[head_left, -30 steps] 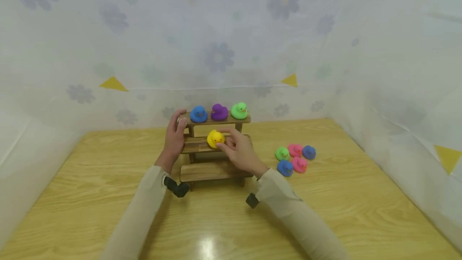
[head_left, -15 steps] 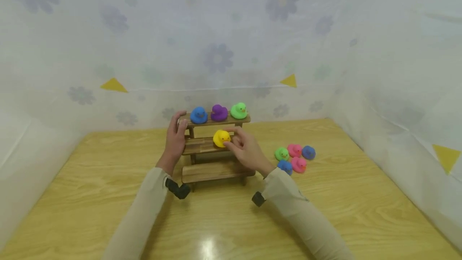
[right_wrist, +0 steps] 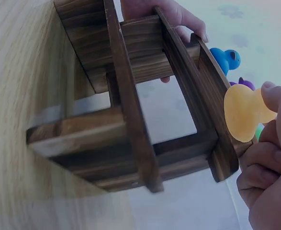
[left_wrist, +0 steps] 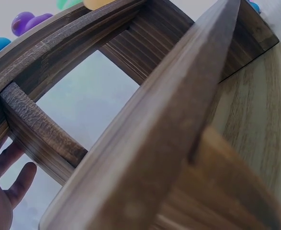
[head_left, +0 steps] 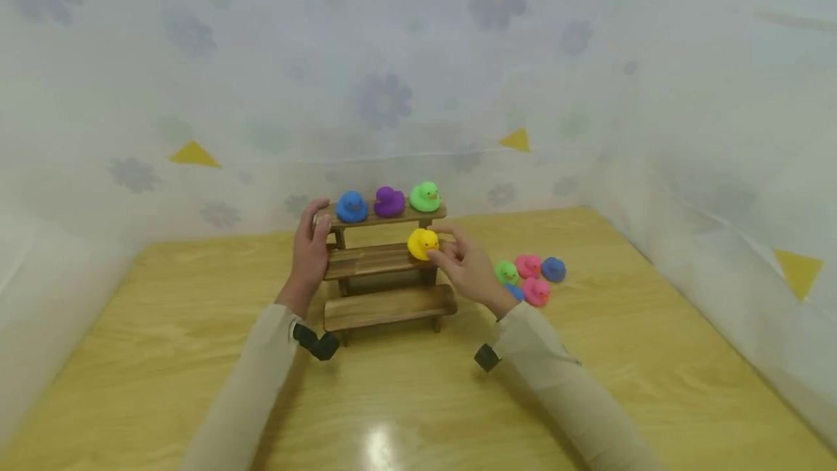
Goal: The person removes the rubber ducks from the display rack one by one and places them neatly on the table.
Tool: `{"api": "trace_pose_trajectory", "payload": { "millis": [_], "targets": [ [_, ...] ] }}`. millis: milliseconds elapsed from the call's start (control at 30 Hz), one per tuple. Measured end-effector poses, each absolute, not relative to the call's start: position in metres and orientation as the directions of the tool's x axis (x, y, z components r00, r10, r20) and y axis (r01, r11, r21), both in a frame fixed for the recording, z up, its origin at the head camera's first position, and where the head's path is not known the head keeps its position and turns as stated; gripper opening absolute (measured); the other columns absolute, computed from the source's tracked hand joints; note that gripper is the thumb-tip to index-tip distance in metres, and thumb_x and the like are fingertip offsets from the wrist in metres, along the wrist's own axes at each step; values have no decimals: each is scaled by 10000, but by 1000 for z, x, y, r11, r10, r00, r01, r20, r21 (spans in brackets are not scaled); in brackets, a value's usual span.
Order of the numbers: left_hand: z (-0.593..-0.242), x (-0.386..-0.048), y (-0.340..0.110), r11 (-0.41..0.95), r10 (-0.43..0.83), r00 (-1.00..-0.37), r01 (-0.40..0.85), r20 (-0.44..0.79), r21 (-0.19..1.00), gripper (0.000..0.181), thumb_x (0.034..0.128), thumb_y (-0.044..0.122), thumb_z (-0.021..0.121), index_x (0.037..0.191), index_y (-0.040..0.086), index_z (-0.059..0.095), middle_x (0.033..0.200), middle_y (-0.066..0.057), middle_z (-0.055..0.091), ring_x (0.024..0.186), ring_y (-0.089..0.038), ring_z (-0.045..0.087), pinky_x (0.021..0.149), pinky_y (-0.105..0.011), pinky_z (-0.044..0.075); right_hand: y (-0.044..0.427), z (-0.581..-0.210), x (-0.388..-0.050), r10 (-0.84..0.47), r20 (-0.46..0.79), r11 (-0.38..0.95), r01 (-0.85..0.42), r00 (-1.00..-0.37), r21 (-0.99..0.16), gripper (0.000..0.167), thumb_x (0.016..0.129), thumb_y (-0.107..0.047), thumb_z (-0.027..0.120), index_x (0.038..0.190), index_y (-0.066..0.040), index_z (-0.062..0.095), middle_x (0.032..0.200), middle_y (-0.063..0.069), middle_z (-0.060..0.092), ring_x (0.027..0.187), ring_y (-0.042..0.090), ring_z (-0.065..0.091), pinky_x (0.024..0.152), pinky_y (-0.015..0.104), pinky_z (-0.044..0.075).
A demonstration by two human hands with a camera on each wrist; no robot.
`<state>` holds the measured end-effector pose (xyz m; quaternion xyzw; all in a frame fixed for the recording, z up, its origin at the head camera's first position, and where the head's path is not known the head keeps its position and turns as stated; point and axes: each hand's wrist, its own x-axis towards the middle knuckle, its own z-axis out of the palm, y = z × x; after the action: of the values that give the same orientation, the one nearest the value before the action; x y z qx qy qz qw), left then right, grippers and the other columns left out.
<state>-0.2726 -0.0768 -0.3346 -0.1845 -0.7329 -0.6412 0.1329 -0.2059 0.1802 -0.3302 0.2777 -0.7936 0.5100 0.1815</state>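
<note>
A three-tier wooden stand (head_left: 391,307) is on the table. My right hand (head_left: 472,267) pinches a yellow duck (head_left: 422,244) at the right end of the middle tier; the right wrist view shows thumb and fingers on the duck (right_wrist: 242,113). My left hand (head_left: 309,256) grips the stand's left side near the top and middle tiers. On the top tier, left to right, sit a blue duck (head_left: 352,207), a purple duck (head_left: 389,202) and a green duck (head_left: 425,197). The bottom tier is bare.
Right of the stand, several loose ducks lie grouped on the table (head_left: 588,355): a green one (head_left: 506,272), two pink ones (head_left: 528,266) and two blue ones (head_left: 554,270), the nearer blue one partly hidden behind my right wrist. A patterned sheet hangs behind and at the sides.
The yellow duck has moved right along the middle tier, from near its centre to its right end, with my right hand pinching it. My left hand keeps its hold on the stand.
</note>
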Motion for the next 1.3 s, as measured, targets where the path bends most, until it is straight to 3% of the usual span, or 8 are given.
{"api": "trace_pose_trajectory", "payload": {
  "millis": [233,500,800,1300],
  "targets": [
    [-338,-268,-77,99,85,-900,434,427,895,432,1025,146,352,1419,-29,370,1517,-244,296,1273,-404,388,1080,-527,283,199,-342,-197,-207,590,342,-623,-780,-703,323,901,105,563,1217,141,508,521,-56,297,463,-5,239,438,190,239],
    [-335,-269,-74,100,96,-903,428,420,898,439,1026,147,339,1424,-38,352,1530,-240,272,1311,-392,356,1089,-524,272,222,-343,-183,-130,523,380,-530,-842,-758,339,940,32,551,1274,67,501,541,-70,308,452,-5,235,418,210,232],
    [-361,-296,-77,96,80,-893,449,443,888,438,1032,203,354,1430,22,374,1543,-162,291,1338,-343,345,1100,-510,265,249,-344,-178,-103,527,424,-517,-844,-744,349,941,46,540,1283,93,489,514,-52,331,405,32,236,376,231,234],
    [-355,-288,-73,83,83,-881,472,466,878,427,1029,203,363,1406,6,396,1527,-214,295,1438,-297,221,1138,-513,223,307,-342,-182,-61,410,519,-380,-910,-765,357,973,-40,529,1309,68,475,545,-66,391,428,32,309,395,236,307]
  ]
}}
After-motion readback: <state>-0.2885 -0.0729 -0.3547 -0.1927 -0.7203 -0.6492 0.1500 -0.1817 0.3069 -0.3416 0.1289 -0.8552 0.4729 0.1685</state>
